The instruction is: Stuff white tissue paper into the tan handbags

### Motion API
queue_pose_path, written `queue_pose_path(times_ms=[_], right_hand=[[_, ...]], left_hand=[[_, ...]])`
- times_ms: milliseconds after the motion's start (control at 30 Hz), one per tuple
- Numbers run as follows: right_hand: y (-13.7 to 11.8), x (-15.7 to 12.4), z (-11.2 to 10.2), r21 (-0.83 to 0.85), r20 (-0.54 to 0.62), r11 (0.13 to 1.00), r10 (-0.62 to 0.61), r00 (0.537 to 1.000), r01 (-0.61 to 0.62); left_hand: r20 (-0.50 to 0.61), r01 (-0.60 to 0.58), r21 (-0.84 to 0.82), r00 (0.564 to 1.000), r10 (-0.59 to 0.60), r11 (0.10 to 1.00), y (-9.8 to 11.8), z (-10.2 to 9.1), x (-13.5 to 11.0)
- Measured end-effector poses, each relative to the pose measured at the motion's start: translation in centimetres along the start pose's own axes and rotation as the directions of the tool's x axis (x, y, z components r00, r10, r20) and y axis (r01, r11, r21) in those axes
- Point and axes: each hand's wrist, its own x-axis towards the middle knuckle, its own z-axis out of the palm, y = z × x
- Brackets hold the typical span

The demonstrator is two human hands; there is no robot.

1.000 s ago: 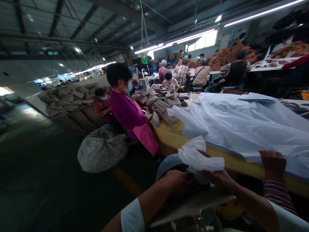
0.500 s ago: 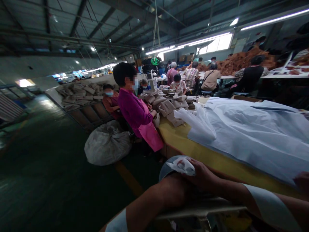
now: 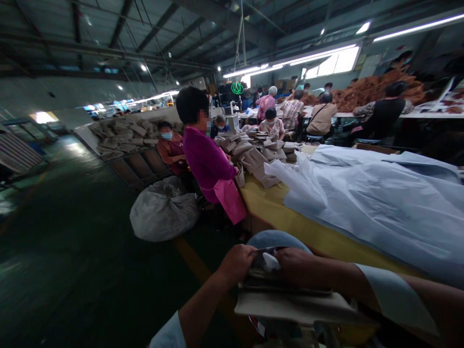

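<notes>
Low in the view, a beige handbag (image 3: 290,307) lies tilted near my lap, its dark mouth facing up. My left hand (image 3: 237,265) is closed on the left edge of that mouth, with the thumb side uppermost. From the right, my right hand (image 3: 295,263) reaches into the opening, its fingertips mostly hidden there. Crumpled white paper (image 3: 270,261) shows between the two hands, against the right fingers. Just behind is a knee in light blue denim (image 3: 279,237).
A yellow-topped table (image 3: 266,198) carries large white sheets (image 3: 377,198) and a heap of beige bags (image 3: 253,157). A person in purple (image 3: 206,154) stands at its left side. A stuffed white sack (image 3: 163,210) sits on the green floor. Several seated people work farther back.
My left hand has risen and moved left to the bag's edge. My right hand has lowered the white paper into the opening, and more of the beige bag shows.
</notes>
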Motion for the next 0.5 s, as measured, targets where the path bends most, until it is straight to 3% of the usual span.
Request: queue_pose_path(times_ms=[133, 200, 333, 400, 500], right_hand=[[-0.7, 2.3, 0.2, -0.309, 0.170, 0.937, 0.222, 0.960, -0.162], [-1.9, 2.2, -0.5, -0.322, 0.188, 0.925, 0.271, 0.944, -0.202], [-3.9, -0.8, -4.0, -0.146, 0.030, 0.985, 0.096, 0.995, -0.090], [-4.0, -2.8, -6.2, -0.117, -0.057, 0.992, 0.031, 0.998, -0.038], [-3.0, -5.0, -8.2, -0.101, -0.049, 0.995, -0.012, 0.999, 0.007]], left_hand=[[-0.033, 0.020, 0.045, 0.999, -0.018, 0.999, -0.1, 0.3, 0.0], [-0.041, 0.009, 0.052, 0.999, -0.007, 0.999, -0.4, 0.3, 0.0], [-0.035, -0.008, 0.080, 0.999, 0.011, 0.997, -1.2, 0.3, 0.1], [-0.045, -0.001, 0.092, 0.999, 0.005, 0.996, -1.3, 0.4, 0.2], [-0.042, 0.007, 0.103, 0.999, -0.003, 0.995, -1.2, 0.5, 0.3]])
